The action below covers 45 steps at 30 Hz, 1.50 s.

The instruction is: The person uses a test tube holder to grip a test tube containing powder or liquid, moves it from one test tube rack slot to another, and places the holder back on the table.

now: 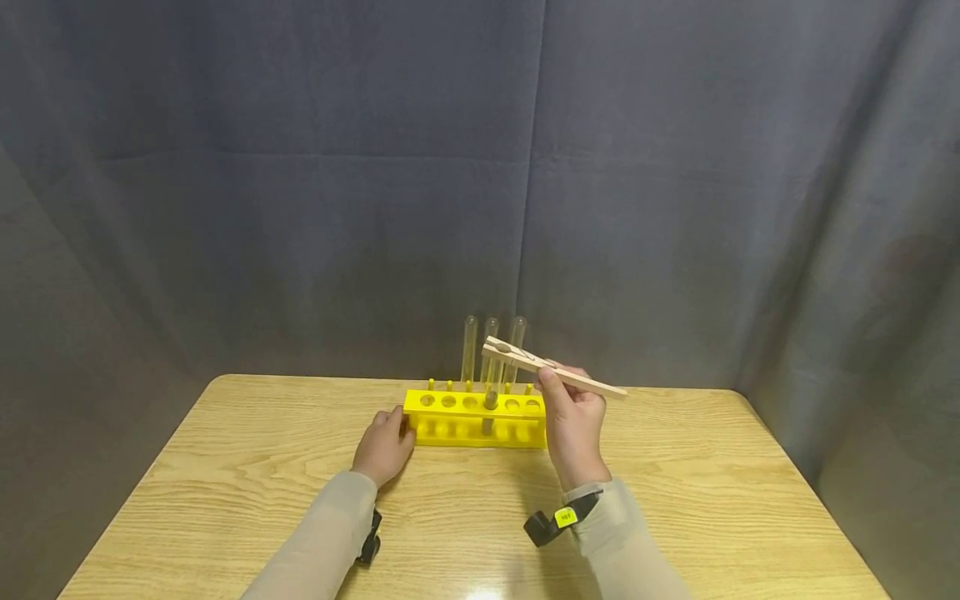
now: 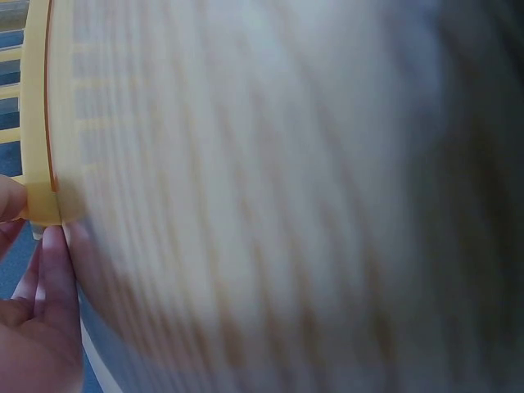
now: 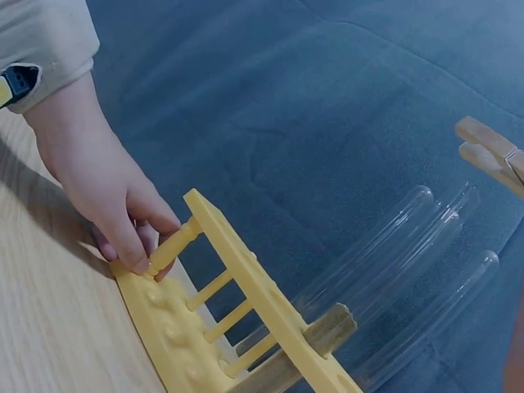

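My left hand [image 1: 384,446] pinches the end post of a yellow test tube rack [image 1: 450,410], thumb and fingers round it in the right wrist view. A wooden test tube clamp [image 1: 577,380] is held by my right hand [image 1: 579,429], its two tips pointing left above the rack. In the rack stands an upright test tube [image 3: 332,329] with grey-brown contents in its lower part. The clamp's tips overlap its upper end in the head view; the right wrist view shows them apart from the glass, nothing between them.
Behind the rack's holes, three clear test tubes [image 1: 469,346] stand upside down on the back row of pegs. Everything rests on a wood-grain table [image 1: 247,467]. A dark grey curtain [image 1: 337,208] hangs behind the table's far edge.
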Motion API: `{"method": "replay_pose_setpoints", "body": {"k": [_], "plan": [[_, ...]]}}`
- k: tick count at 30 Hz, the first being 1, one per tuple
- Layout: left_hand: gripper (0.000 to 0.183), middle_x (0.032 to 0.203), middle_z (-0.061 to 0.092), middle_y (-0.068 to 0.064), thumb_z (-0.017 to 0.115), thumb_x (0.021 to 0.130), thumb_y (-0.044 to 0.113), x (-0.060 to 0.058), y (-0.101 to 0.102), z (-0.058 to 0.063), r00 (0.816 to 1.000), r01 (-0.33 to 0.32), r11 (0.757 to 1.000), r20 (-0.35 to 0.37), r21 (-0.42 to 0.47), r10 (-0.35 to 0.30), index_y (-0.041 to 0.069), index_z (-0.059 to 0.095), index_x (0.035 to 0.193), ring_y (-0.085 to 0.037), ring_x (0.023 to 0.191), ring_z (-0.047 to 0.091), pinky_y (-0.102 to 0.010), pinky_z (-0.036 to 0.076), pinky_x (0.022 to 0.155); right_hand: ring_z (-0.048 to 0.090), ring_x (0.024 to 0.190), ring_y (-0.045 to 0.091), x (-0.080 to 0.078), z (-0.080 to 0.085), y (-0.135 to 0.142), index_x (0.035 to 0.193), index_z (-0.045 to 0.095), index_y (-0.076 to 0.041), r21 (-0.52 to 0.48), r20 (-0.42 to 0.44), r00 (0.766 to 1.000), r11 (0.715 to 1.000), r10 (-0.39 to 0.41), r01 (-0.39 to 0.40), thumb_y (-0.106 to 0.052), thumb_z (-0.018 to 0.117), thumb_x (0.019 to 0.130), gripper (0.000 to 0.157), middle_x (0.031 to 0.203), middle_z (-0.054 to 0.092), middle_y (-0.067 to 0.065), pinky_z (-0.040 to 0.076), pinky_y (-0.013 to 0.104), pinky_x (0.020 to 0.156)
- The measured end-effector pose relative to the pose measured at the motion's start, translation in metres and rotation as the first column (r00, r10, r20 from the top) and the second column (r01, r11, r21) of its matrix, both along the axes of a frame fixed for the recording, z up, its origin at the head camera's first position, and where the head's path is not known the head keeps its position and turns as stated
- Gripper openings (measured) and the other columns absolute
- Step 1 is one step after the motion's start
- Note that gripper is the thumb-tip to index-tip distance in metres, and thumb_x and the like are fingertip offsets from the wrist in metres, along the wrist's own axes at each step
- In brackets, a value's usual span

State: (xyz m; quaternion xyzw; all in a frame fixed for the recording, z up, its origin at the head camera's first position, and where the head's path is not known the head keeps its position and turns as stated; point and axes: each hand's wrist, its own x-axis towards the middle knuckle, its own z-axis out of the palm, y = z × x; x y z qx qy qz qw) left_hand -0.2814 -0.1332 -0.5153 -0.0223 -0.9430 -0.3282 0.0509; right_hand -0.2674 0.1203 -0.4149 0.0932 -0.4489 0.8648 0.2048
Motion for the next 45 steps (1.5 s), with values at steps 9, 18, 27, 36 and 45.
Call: {"method": "replay_pose_setpoints", "body": {"k": [9, 18, 27, 36, 45], "plan": [[0.049, 0.123, 0.056, -0.023, 0.057, 0.102, 0.015, 0.001, 0.0, 0.0, 1.0, 0.003, 1.0, -0.008, -0.008, -0.003, -0.007, 0.046, 0.145, -0.039, 0.112, 0.061, -0.052, 0.049, 0.102, 0.064, 0.076, 0.011, 0.009, -0.009, 0.005, 0.087, 0.074, -0.009, -0.042, 0.02, 0.998, 0.998, 0.052, -0.051, 0.006, 0.061, 0.097, 0.022, 0.084, 0.071, 0.002, 0.056, 0.022, 0.079], [0.049, 0.124, 0.056, -0.023, 0.057, 0.102, 0.015, -0.002, 0.0, 0.0, 1.0, 0.003, 1.0, -0.012, -0.003, -0.003, -0.006, 0.046, 0.145, -0.039, 0.113, 0.061, -0.052, 0.049, 0.102, 0.064, 0.08, 0.012, 0.016, -0.026, 0.008, 0.089, 0.071, -0.006, -0.084, 0.105, 0.989, 0.992, 0.101, -0.093, 0.004, 0.066, 0.095, 0.013, 0.089, 0.069, 0.003, 0.056, 0.021, 0.077], [0.049, 0.123, 0.056, -0.024, 0.056, 0.103, 0.015, 0.0, 0.0, 0.0, 1.0, 0.01, 1.0, -0.017, -0.004, -0.01, -0.007, 0.046, 0.145, -0.04, 0.111, 0.062, -0.052, 0.05, 0.1, 0.063, 0.079, 0.011, 0.022, -0.043, 0.007, 0.088, 0.07, -0.006, -0.065, 0.147, 0.982, 0.992, 0.118, -0.11, 0.004, 0.062, 0.097, 0.016, 0.086, 0.068, 0.002, 0.056, 0.021, 0.076], [0.048, 0.123, 0.056, -0.025, 0.055, 0.102, 0.015, 0.001, -0.001, 0.001, 0.999, 0.014, 1.0, -0.029, -0.006, -0.014, -0.008, 0.046, 0.144, -0.041, 0.11, 0.062, -0.052, 0.05, 0.1, 0.063, 0.082, 0.01, 0.027, -0.059, 0.007, 0.088, 0.07, -0.009, -0.072, 0.243, 0.961, 0.99, 0.135, -0.121, -0.001, 0.065, 0.097, 0.013, 0.09, 0.067, 0.001, 0.056, 0.019, 0.078], [0.047, 0.122, 0.056, -0.024, 0.056, 0.102, 0.014, 0.0, 0.0, 0.001, 1.0, 0.0, 1.0, -0.02, -0.005, 0.0, -0.007, 0.047, 0.143, -0.041, 0.113, 0.061, -0.052, 0.049, 0.102, 0.065, 0.084, 0.01, 0.031, -0.076, 0.007, 0.09, 0.07, -0.01, -0.03, 0.33, 0.938, 0.995, 0.104, -0.099, -0.001, 0.066, 0.096, 0.012, 0.092, 0.068, 0.001, 0.057, 0.02, 0.079]]}}
